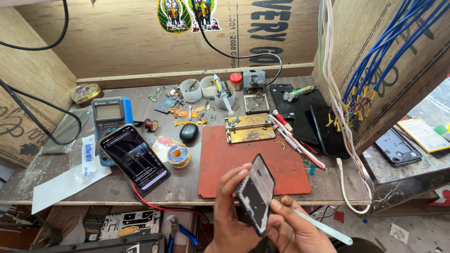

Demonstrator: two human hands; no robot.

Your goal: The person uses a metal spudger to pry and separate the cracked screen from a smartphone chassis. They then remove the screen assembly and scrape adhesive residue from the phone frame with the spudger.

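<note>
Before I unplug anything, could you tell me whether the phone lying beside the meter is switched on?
On: the phone's screen is lit, showing an image and text.

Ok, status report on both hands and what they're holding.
Left hand grips the black rectangular phone frame, tilted on edge. Right hand holds a thin white plastic pry tool beside it. Both above the red rubber mat; nothing in between.

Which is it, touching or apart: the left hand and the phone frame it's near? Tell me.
Touching. The head view shows the left hand with fingers wrapped around the edge of the black phone frame.
</note>
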